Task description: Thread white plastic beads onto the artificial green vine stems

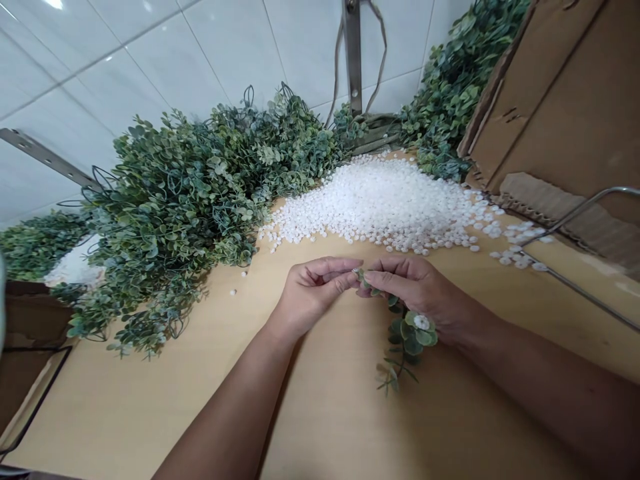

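Observation:
An artificial leaf sprig [404,337] with round green leaves hangs from my right hand [413,283], whose thumb and fingers are closed on its upper end. A small white flower-like piece [421,323] sits on one of its leaves. My left hand [317,287] pinches at the sprig's tip, where a tiny white piece [356,271] shows between the fingertips of both hands. How far the left fingers grip that piece is partly hidden. Just behind the hands lies a heap of small white plastic pieces [385,200].
A large pile of artificial greenery [190,180] covers the back left of the wooden table [320,413]. More greenery [450,87] stands at the back right beside a cardboard box [565,93]. A bent metal rod [590,300] runs along the right. White tiles [225,47] form the wall behind.

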The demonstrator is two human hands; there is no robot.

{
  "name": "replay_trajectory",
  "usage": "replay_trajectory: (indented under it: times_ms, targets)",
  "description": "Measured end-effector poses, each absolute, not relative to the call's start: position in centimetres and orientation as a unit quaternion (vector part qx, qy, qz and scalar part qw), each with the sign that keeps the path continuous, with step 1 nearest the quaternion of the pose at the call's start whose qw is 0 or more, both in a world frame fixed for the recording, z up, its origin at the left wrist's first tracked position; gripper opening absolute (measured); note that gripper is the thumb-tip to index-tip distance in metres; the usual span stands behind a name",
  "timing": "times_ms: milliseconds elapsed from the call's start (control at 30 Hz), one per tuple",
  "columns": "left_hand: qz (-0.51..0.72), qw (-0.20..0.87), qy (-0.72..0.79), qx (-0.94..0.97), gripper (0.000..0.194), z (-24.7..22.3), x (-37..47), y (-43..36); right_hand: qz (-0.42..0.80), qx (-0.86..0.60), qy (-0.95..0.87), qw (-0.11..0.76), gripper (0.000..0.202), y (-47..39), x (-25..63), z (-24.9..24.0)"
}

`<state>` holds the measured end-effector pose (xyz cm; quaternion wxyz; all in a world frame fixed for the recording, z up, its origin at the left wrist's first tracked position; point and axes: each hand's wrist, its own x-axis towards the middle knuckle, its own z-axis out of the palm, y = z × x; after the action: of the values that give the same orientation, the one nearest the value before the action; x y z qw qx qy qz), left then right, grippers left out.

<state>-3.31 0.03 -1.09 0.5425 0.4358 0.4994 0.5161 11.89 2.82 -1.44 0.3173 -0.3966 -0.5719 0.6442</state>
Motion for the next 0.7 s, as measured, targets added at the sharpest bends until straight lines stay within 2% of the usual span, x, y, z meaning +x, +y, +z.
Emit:
replay_trajectory:
  times_ms: [700]
  targets:
    - [0.527,0.569,0.478,0.411,0.019,-1.44,-3.36,0.50,0.667,-0.397,-0.519,0.358,0.014,2.88,11.49,-1.61]
